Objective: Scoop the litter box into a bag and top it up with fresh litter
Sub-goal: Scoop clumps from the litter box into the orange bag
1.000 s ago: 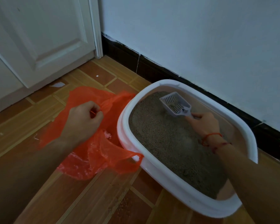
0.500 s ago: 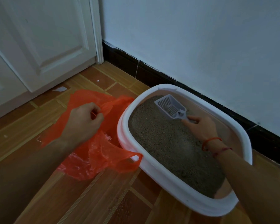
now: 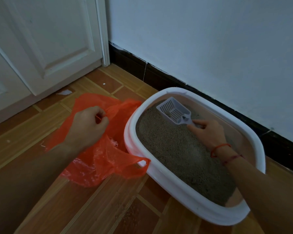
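Note:
A white litter box (image 3: pixel 200 210) sits on the floor against the wall, filled with grey-brown litter (image 3: pixel 172 149). My right hand (image 3: pixel 208 132) grips the handle of a white slotted scoop (image 3: pixel 173 111), whose head lies at the far end of the litter with a few bits inside. Left of the box an orange plastic bag (image 3: pixel 108 159) lies crumpled on the floor. My left hand (image 3: pixel 88 127) pinches the bag's edge and holds it up a little. One bag handle drapes against the box's near rim.
A white door (image 3: pixel 46 41) and its frame stand at the back left. Behind the box runs a dark baseboard (image 3: pixel 201 92) under a pale wall. The wood-pattern tile floor (image 3: pixel 95 208) carries scattered litter grains near the box's front.
The scoop and my right hand have shifted a little toward the box's far end. My left hand keeps its pinch on the bag. The view has tilted slightly.

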{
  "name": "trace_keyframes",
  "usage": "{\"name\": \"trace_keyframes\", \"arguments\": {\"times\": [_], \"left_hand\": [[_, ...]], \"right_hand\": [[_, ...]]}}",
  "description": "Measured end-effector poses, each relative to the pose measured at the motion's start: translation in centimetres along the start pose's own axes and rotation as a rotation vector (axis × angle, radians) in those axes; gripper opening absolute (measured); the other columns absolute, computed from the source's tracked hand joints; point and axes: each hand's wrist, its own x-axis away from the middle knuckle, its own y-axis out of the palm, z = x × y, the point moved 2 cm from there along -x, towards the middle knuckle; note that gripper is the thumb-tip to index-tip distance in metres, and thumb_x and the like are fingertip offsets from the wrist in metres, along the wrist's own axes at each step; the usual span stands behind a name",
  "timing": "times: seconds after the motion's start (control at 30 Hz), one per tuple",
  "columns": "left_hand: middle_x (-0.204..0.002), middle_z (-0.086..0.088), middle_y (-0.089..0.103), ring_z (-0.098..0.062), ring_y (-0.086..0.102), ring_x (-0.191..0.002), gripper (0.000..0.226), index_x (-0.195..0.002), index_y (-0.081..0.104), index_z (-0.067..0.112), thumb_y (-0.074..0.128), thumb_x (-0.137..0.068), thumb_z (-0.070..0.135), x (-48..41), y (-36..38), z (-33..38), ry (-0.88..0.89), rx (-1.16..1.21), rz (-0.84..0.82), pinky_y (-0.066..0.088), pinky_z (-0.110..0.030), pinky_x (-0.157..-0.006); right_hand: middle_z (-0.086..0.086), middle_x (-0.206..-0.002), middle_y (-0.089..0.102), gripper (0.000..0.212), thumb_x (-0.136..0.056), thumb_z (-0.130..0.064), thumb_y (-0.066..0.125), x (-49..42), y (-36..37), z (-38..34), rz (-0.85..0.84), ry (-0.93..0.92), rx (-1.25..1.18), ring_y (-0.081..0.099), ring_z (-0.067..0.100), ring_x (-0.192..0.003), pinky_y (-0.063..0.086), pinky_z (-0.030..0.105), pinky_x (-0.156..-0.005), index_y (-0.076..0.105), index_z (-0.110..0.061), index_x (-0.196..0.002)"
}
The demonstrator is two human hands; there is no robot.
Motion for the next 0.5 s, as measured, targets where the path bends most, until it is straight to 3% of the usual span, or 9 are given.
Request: {"name": "trace_keyframes", "arguments": {"times": [0.17,0.33,0.5], "left_hand": [[-0.080,0.008,0.065,-0.005,0.060,-0.074,0.008,-0.084,0.065,0.018,0.061,-0.091,0.015,-0.1,0.0,-0.1,0.003,0.002,0.006,0.045,-0.018,-0.062],[-0.082,0.006,0.066,-0.008,0.062,-0.077,0.008,-0.086,0.066,0.016,0.060,-0.092,0.016,-0.4,-0.2,-0.3,0.015,0.005,0.012,0.050,-0.024,-0.067],[-0.080,0.007,0.065,-0.002,0.059,-0.074,0.010,-0.084,0.066,0.015,0.061,-0.092,0.017,-0.6,-0.6,-0.4,-0.009,0.015,0.061,0.038,-0.007,-0.063]], "right_hand": [[-0.022,-0.068,0.058,0.027,-0.088,-0.033,0.067,0.2,-0.1,-1.9,-0.006,-0.060,-0.004,0.052,0.001,-0.052,0.037,0.005,-0.043,0.071,-0.023,-0.113],[-0.020,-0.066,0.061,0.026,-0.088,-0.035,0.067,0.3,0.4,-4.8,-0.161,-0.193,-0.016,0.052,-0.007,-0.046,0.038,0.007,-0.044,0.071,-0.025,-0.112],[-0.016,-0.069,0.062,0.027,-0.090,-0.041,0.062,0.5,0.8,-8.8,-0.313,-0.348,0.161,0.054,0.003,-0.052,0.037,0.010,-0.048,0.071,-0.027,-0.110]]}}
